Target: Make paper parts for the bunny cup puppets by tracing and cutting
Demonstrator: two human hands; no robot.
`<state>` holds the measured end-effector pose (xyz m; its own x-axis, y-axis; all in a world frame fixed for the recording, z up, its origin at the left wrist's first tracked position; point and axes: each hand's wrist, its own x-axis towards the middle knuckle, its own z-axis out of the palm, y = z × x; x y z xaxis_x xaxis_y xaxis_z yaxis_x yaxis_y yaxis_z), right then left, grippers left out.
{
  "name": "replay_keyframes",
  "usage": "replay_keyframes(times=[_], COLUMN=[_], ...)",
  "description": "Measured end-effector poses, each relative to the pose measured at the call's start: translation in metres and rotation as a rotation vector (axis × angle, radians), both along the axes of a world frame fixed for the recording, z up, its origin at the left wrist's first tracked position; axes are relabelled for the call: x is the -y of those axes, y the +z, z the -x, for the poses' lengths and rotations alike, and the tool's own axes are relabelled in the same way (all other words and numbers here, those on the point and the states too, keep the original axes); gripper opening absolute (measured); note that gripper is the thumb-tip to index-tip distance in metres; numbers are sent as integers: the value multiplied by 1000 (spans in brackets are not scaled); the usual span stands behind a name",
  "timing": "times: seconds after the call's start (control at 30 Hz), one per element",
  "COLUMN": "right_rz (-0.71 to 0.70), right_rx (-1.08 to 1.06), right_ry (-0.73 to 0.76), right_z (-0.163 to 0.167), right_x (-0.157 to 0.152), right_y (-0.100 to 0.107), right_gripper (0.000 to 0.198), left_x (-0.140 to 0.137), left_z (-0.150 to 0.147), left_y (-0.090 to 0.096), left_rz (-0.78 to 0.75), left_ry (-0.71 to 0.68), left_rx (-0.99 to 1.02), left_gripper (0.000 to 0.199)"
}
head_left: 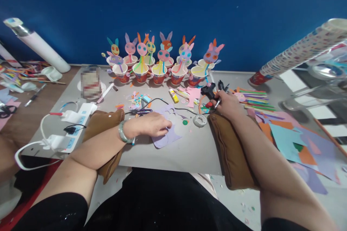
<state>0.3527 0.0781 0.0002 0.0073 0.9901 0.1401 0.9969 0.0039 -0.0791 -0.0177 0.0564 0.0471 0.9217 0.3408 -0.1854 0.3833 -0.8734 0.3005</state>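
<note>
My left hand point(155, 124), with a bracelet at the wrist, rests on a cut sheet of purple paper point(170, 139), its fingers bent together at the paper. On the other side my right hand point(229, 104) closes around a slim pen point(217, 103) with a silvery end; most of it is hidden by the fingers. Right beyond that hand stand a black glue gun point(208, 89) and dark pens point(222, 86). Between my hands lie a roll of tape point(200, 120) and a small green paper disc point(185, 122).
Paper cups point(159, 74) with rabbit-faced spoons line the back. A glue stick point(174, 95) and paper scraps point(139, 100) lie before them. A power strip point(80, 126) is left; stacked cups point(298, 48) and coloured paper point(288, 142) are right. Brown cushions point(229, 151) lie under my forearms.
</note>
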Motion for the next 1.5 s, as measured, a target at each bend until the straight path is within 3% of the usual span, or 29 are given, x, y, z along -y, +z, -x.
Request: replay_keyframes(times=[0.43, 0.73, 0.97, 1.5], right_rz=[-42, -20, -130, -62], right_rx=[-13, -29, 7, 303], right_ry=[-7, -5, -19, 465], right_z=[-1, 3, 8, 34], right_x=[-1, 0, 3, -27], right_y=[-5, 3, 8, 8], right_gripper=[21, 13, 19, 28], left_x=[1, 4, 8, 8], left_z=[0, 2, 1, 0], left_y=[0, 3, 14, 8], left_rz=[-19, -5, -8, -41], left_ry=[9, -6, -10, -21], left_rx=[-39, -17, -73, -42], left_gripper=[21, 17, 16, 14])
